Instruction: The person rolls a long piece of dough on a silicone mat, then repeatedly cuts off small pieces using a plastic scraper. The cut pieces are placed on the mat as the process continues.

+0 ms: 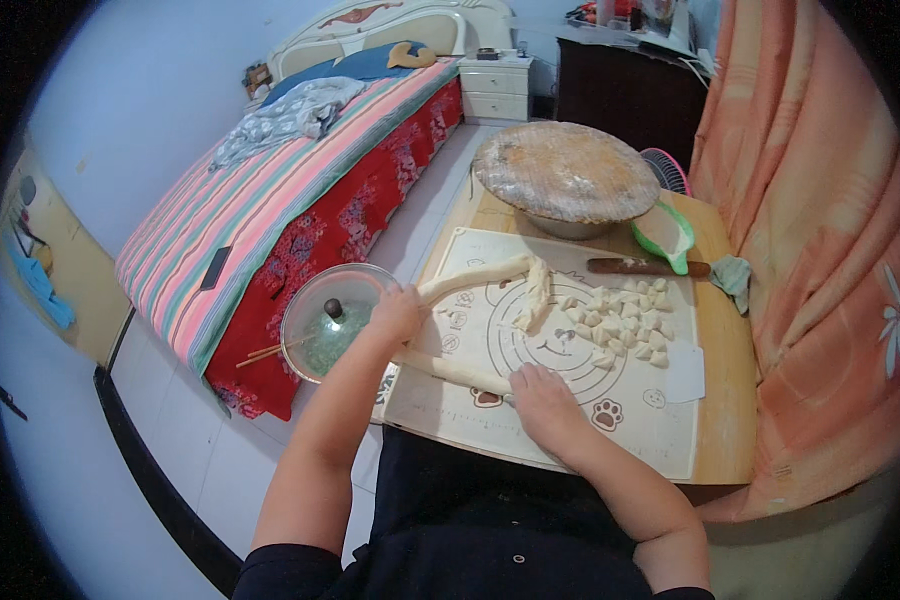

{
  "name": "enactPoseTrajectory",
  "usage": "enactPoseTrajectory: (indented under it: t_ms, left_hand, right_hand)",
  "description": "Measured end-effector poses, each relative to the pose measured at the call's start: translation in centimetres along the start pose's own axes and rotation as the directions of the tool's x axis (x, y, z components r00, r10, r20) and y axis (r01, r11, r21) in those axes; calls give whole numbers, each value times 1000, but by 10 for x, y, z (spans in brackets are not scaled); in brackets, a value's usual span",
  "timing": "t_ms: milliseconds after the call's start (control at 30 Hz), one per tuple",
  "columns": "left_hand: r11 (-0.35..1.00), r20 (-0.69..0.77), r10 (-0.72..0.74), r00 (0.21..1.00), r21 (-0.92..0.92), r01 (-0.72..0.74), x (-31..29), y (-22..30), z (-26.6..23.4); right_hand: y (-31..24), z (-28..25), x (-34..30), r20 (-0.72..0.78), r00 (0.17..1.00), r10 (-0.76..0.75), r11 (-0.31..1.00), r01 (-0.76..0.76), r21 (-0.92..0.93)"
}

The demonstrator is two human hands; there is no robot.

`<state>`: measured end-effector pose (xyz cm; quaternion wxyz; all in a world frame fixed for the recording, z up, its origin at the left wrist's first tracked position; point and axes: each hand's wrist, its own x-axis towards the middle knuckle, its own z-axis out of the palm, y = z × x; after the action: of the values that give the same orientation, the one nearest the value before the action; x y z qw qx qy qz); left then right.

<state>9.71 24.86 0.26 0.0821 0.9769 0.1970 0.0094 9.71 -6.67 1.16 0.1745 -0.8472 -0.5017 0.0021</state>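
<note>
A long pale dough rope [460, 371] lies bent in a U on the printed pastry mat [440, 425]. My left hand [397, 315] is closed around the bend at the mat's left edge, its fingertips partly hidden. At the near end of the rope, my right hand [548, 402] grips the dough, with fingers curled over it. The rope's far arm runs to the right and ends in a twisted, thicker stretch of dough [537, 290]. Several small cut dough pieces [620, 325] are scattered on the right half of the mat.
Behind the mat, a floury round board [567, 172] covers a basin. A rolling pin [645, 267], green flour scoop [664, 232], cloth [732, 280] and white card [686, 373] lie at right. Left stands a glass-lidded bowl [308, 300] with chopsticks [260, 353], near the bed [260, 200].
</note>
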Motion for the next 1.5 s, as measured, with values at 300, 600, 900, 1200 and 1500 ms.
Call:
enactPoseTrajectory:
  t_ms: [300,600,900,1200,1500]
  left_hand:
    - [928,39,-106,994,-356,113,7,6,-75]
    - [867,280,189,941,-498,-25,-114,50,-27]
    - [521,-27,843,537,-209,-828,-81,66,-2]
    - [491,299,836,461,-33,-870,-76,40,-31]
    - [487,211,838,503,125,-864,-67,-16,-23]
  right_hand:
    - [19,-62,-42,269,955,124,987,-147,68]
    - [95,-105,-153,94,874,477,849,-430,-306]
    - [1,-14,-39,-21,988,153,983,-150,106]
    - [-19,-36,8,415,871,264,946,-317,62]
    - [-15,-28,-6,414,884,216,961,-267,69]
